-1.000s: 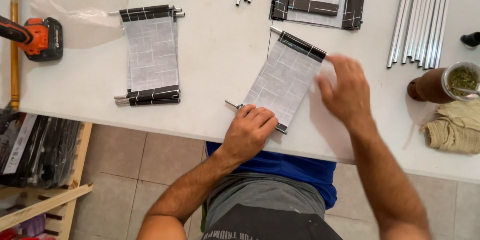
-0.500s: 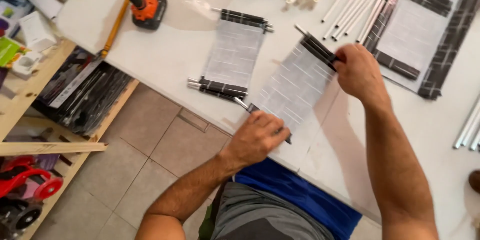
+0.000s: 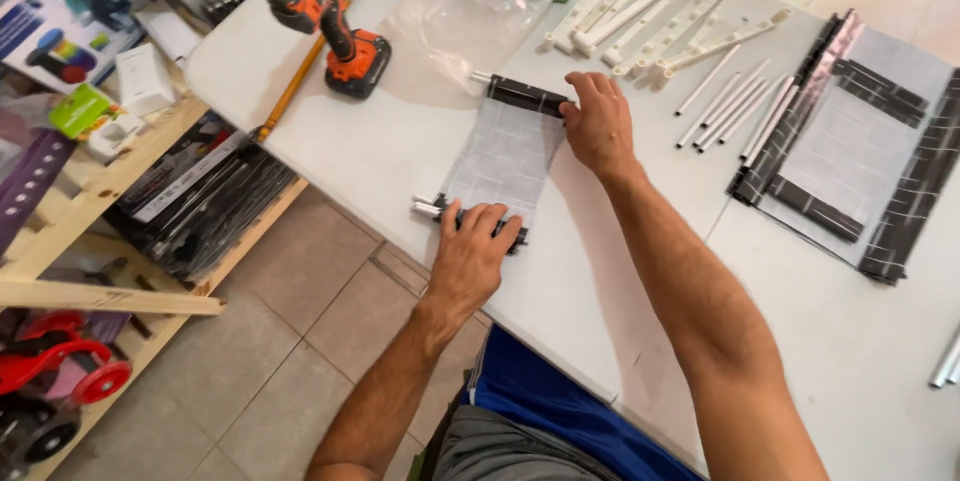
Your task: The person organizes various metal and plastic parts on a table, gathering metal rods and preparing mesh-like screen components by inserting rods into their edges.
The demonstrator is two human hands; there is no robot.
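A grey fabric panel (image 3: 505, 156) with a black hem at each end lies flat near the front edge of the white bench (image 3: 400, 151). Thin metal rods run through both hems and stick out at the panel's left side. The left hand (image 3: 472, 251) lies palm down with fingers spread over the near hem, pressing it to the bench. The right hand (image 3: 598, 121) rests on the far hem, fingers curled over its right end; neither hand pinches anything.

The panel looks light and limp in the middle, stiff only along the rodded hems, so those ends seem the sound places to take hold; the cloth between would likely sag or wrinkle.

Beyond the panel's far hem lies a clear plastic bag (image 3: 470, 16), and left of that an orange cordless drill (image 3: 330, 6). To the panel's right lie loose white tubes (image 3: 725, 101), then a larger assembled grey-and-black fabric frame (image 3: 850, 156). White plastic connector pieces (image 3: 650, 6) lie past the tubes.
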